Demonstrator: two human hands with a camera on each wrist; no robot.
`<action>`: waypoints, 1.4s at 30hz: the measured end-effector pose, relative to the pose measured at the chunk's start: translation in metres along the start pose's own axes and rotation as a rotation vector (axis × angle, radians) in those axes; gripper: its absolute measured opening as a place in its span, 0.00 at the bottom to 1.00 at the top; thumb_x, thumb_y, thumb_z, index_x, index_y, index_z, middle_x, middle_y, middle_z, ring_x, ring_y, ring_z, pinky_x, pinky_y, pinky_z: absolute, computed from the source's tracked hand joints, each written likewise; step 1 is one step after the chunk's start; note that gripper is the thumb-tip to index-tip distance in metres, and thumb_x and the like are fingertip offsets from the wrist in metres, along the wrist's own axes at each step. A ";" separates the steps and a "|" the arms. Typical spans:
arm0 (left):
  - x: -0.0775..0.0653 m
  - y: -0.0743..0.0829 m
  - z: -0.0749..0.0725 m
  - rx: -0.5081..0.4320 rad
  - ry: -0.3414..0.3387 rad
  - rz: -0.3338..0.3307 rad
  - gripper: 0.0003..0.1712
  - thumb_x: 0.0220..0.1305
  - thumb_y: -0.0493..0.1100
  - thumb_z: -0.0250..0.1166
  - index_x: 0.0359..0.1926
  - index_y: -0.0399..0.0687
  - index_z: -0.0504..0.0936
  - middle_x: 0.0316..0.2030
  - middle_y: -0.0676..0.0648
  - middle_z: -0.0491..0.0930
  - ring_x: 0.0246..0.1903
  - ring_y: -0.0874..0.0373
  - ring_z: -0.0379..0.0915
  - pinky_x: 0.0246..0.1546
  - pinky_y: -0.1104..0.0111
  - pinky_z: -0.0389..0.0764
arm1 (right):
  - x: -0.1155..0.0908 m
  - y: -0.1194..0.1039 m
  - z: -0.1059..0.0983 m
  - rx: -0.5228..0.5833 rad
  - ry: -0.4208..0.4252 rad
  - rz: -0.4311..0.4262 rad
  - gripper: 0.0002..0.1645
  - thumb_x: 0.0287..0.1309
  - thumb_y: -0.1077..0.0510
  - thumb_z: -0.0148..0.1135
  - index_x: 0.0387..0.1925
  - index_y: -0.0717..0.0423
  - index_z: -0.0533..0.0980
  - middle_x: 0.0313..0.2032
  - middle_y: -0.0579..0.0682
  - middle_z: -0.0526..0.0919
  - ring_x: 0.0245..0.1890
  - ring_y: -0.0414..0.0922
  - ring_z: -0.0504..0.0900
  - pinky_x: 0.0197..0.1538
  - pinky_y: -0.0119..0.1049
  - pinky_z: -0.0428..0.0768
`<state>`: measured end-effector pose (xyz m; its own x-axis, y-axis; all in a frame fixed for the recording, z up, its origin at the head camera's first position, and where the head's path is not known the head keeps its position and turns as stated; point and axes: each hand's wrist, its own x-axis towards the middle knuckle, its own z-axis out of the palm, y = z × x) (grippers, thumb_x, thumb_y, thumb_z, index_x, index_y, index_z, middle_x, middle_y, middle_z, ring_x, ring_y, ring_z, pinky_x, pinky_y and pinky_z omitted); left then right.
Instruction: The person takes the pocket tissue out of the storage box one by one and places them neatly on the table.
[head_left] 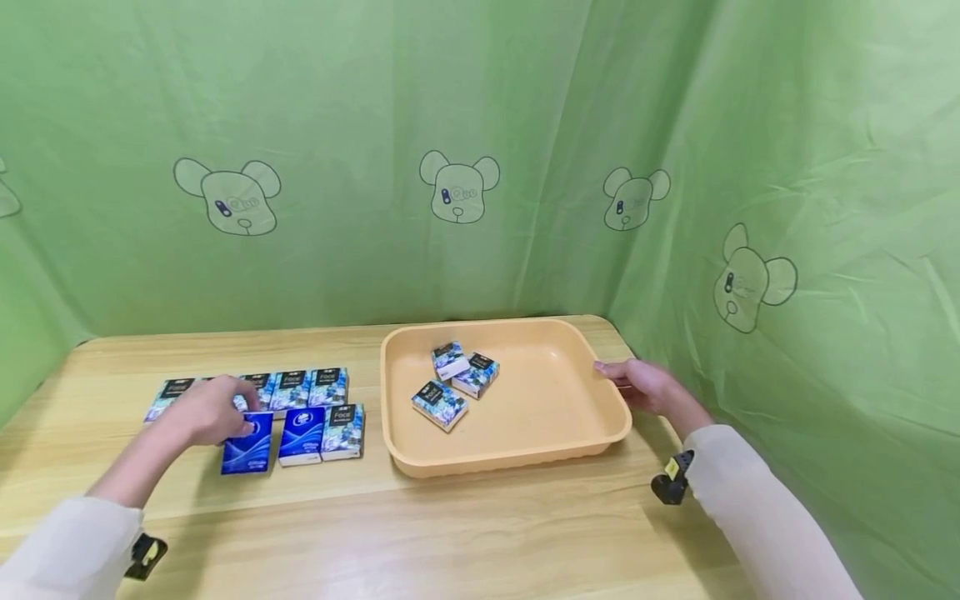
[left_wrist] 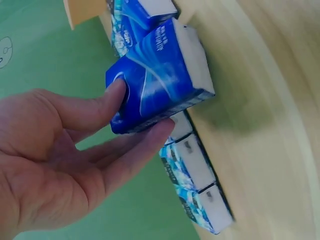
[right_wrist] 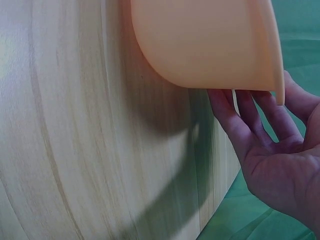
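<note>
My left hand [head_left: 212, 410] pinches a blue tissue pack [head_left: 249, 450] between thumb and fingers, at the left of the table. In the left wrist view the thumb lies on the broad face of that pack [left_wrist: 155, 80], which is tilted and held above the table. Just right of it sit another blue tissue pack [head_left: 302, 433] and a patterned "Face" pack [head_left: 343, 432], side by side. My right hand [head_left: 647, 387] grips the right rim of the peach plastic tray [head_left: 517, 460]. The right wrist view shows the fingers of this hand [right_wrist: 280, 160] under the tray's edge.
Behind the held pack stands a row of several patterned "Face" packs [head_left: 291, 390], partly hidden by the left hand. Three more patterned packs [head_left: 440, 405] lie loosely in the tray's left half. A green curtain [head_left: 360, 250] hangs at the table's back and right sides.
</note>
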<state>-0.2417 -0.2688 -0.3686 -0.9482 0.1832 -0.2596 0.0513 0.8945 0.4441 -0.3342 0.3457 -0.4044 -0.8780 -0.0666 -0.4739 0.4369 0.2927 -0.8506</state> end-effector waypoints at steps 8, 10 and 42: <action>0.001 -0.004 0.010 -0.003 0.043 0.007 0.20 0.60 0.32 0.64 0.54 0.29 0.80 0.36 0.34 0.81 0.19 0.56 0.75 0.21 0.65 0.78 | -0.001 -0.002 0.000 0.002 -0.036 -0.034 0.18 0.72 0.50 0.59 0.51 0.60 0.77 0.36 0.43 0.88 0.39 0.39 0.85 0.48 0.36 0.86; 0.001 -0.005 0.011 -0.006 0.048 0.003 0.19 0.61 0.33 0.65 0.54 0.29 0.80 0.36 0.34 0.82 0.20 0.55 0.76 0.23 0.64 0.79 | -0.001 -0.002 0.000 0.011 -0.038 -0.036 0.17 0.71 0.50 0.59 0.51 0.60 0.77 0.36 0.43 0.88 0.39 0.39 0.85 0.48 0.35 0.86; -0.002 -0.006 0.019 -0.089 -0.066 -0.078 0.15 0.63 0.40 0.70 0.36 0.33 0.73 0.26 0.40 0.76 0.20 0.52 0.79 0.24 0.63 0.85 | -0.003 -0.001 0.002 -0.002 -0.021 -0.021 0.19 0.70 0.50 0.61 0.52 0.61 0.77 0.36 0.44 0.87 0.38 0.40 0.85 0.48 0.37 0.86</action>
<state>-0.2342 -0.2666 -0.3872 -0.9254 0.1436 -0.3509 -0.0527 0.8678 0.4942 -0.3318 0.3437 -0.4024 -0.8824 -0.0931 -0.4612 0.4185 0.2925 -0.8598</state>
